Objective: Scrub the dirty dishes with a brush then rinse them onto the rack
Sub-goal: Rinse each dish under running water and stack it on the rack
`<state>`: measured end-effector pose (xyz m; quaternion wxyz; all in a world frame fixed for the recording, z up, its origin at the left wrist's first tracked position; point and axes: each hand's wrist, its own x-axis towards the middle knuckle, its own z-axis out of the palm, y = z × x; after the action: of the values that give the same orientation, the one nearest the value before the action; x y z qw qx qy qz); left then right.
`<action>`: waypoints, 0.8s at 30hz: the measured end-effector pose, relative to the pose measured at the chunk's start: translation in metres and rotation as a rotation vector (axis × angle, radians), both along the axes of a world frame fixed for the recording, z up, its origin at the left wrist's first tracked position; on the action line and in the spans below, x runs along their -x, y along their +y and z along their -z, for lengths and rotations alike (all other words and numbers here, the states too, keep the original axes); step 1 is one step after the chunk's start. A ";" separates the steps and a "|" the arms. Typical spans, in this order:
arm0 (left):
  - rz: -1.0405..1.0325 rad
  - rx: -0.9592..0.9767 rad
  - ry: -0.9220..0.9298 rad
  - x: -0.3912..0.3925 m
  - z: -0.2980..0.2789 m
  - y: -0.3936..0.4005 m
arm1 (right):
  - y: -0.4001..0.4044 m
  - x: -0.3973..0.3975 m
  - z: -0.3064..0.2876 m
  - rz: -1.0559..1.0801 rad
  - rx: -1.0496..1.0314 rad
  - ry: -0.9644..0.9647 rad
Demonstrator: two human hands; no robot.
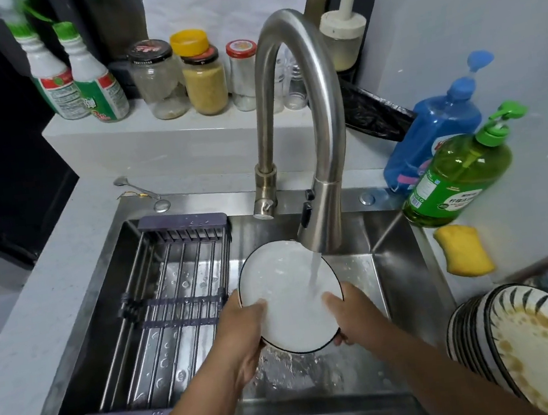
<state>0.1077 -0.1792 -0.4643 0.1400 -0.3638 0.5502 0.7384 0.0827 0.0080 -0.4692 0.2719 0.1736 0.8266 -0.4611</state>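
A white plate (286, 292) with a dark rim is held tilted over the steel sink (391, 244), under water running from the faucet (314, 154). My left hand (246, 331) grips its left edge, thumb on the face. On the right edge my right hand (347, 312) holds it the same way. The wire rack (160, 307) spans the sink's left half and holds no dishes. A stack of dirty patterned plates (538, 344) leans at the right. No brush is in view.
A yellow sponge (464, 249) lies on the counter right of the sink. Green (458, 177) and blue (436, 132) soap bottles stand behind it. Jars and spray bottles line the back ledge (153, 132). A spoon (135, 188) lies at the sink's back left.
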 end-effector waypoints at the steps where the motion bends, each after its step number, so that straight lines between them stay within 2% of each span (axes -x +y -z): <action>1: 0.022 0.057 0.043 -0.001 0.000 -0.004 | -0.005 -0.003 0.001 0.042 0.024 0.026; 6: 0.145 0.300 0.227 -0.005 -0.007 -0.023 | -0.024 -0.009 -0.013 0.221 0.103 0.232; 10: 0.184 0.307 0.207 -0.003 -0.011 -0.021 | -0.019 -0.001 -0.020 0.170 -0.065 0.297; 13: 0.148 0.170 0.120 -0.002 -0.010 -0.018 | -0.010 0.008 -0.036 0.098 -0.047 0.173; 17: 0.088 -0.039 -0.013 -0.006 -0.013 -0.014 | 0.007 0.013 -0.050 0.103 0.091 0.079; 20: 0.052 -0.213 -0.073 -0.011 -0.019 -0.013 | 0.010 0.013 -0.051 0.195 0.217 0.106; 24: 0.015 -0.334 -0.103 -0.009 -0.031 -0.015 | 0.007 0.001 -0.044 0.380 0.524 0.100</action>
<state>0.1166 -0.1938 -0.4334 0.2318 -0.3688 0.4146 0.7990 0.0814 0.0150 -0.4252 0.1754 0.2257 0.6451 -0.7086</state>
